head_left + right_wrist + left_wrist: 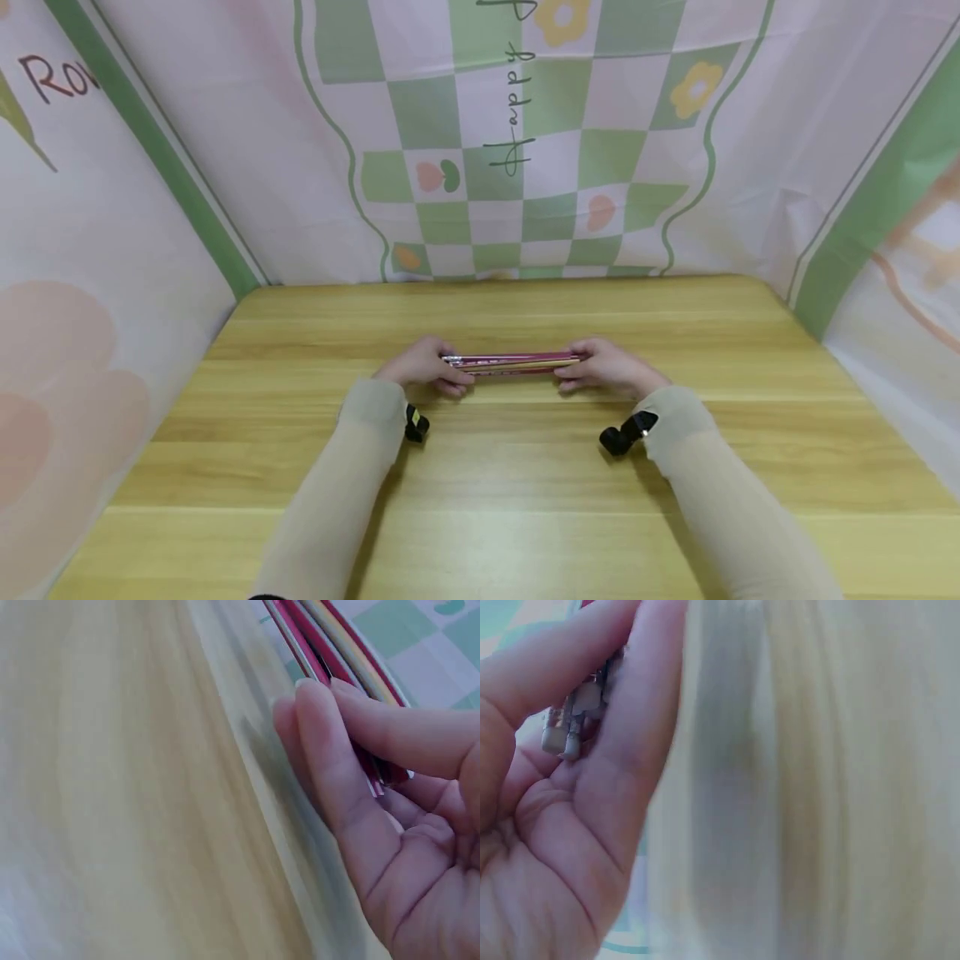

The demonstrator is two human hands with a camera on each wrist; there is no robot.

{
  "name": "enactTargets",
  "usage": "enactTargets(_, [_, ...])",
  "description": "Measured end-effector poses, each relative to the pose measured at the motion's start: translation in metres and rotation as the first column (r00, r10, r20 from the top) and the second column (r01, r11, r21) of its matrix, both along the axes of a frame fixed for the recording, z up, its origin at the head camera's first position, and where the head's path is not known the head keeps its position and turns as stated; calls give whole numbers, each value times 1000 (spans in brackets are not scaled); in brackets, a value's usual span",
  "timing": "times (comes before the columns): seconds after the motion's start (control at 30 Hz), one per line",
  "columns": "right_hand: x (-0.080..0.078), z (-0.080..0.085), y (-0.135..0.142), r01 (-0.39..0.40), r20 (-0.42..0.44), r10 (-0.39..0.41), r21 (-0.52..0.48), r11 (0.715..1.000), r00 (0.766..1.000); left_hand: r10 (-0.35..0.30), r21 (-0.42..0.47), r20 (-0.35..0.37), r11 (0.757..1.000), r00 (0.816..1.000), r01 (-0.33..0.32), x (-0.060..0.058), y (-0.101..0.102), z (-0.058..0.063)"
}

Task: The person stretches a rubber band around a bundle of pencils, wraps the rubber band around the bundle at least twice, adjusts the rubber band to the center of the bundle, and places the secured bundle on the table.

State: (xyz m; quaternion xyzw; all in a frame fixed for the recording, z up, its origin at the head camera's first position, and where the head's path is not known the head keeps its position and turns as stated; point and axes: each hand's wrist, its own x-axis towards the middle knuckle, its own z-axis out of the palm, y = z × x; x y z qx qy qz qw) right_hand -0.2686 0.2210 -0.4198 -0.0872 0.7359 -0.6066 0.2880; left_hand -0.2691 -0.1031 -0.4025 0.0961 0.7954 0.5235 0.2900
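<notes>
A: What was nearest?

B: Two tan sleeves [330, 492], with a small black camera [628, 435] on each wrist.

A: And past those?

B: The left hand [425, 367] and the right hand [603, 367]. Between them was a bunch of pencils [517, 364], lying crosswise.

A: What were the fingers doing?

B: The left thumb and fingers pinched the end with the erasers [553, 740]. The right thumb and fingers pinched the other end. Some fingers were hidden, so nobody could tell how those lay.

A: Were the pencils on the table [517, 483]?

B: They were over the middle part of it. Whether they touched it was hard to tell.

A: Would they be hard to hold?

B: Probably not. They looked light and stiff, but smooth, so one might slip past the rest. A pinch near both ends, with every pencil inside it, seemed best. A loose pinch could let one roll out.

A: What was farthest?

B: A cloth [495, 200] with green and white squares, behind the table.
</notes>
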Motion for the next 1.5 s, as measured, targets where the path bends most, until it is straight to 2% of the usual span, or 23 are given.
enactTargets(0.07, [1, -2, 1, 38, 26, -37, -69, 997, 999, 45, 55, 17, 997, 999, -46, 0, 0, -4])
enactTargets(0.13, [2, -4, 2, 74, 54, -67, -128, 989, 996, 94, 140, 58, 985, 994, -102, 1, 0, -7])
enactTargets(0.27, [4, -6, 4, 124, 112, -100, -241, 962, 989, 172, 316, 151, 925, 973, -213, 2, 2, -14])
enactTargets(0.37, [7, -6, 3, 161, 148, -119, -316, 935, 982, 207, 392, 186, 881, 960, -266, 2, 4, -19])
enactTargets(0.47, [9, -6, 3, 185, 171, -128, -376, 908, 977, 227, 417, 193, 862, 954, -290, 3, 7, -22])
enactTargets(0.6, [12, -7, 0, 202, 179, -137, -418, 886, 974, 235, 430, 178, 855, 956, -290, 6, 11, -23])
enactTargets(0.73, [14, -7, -4, 208, 163, -151, -431, 878, 975, 238, 443, 178, 847, 955, -293, 9, 15, -24])
enactTargets(1.07, [22, -3, -15, 231, 189, -163, -434, 871, 969, 233, 464, 199, 833, 952, -301, 15, 30, -23])
enactTargets(1.2, [24, -3, -17, 243, 189, -177, -430, 869, 966, 224, 508, 222, 804, 949, -309, 19, 37, -22])
enactTargets(1.37, [28, -2, -20, 253, 168, -198, -438, 863, 966, 265, 544, 257, 755, 929, -366, 24, 44, -20])
enactTargets(1.5, [31, -3, -21, 262, 151, -217, -434, 862, 964, 299, 543, 261, 741, 918, -395, 28, 48, -21])
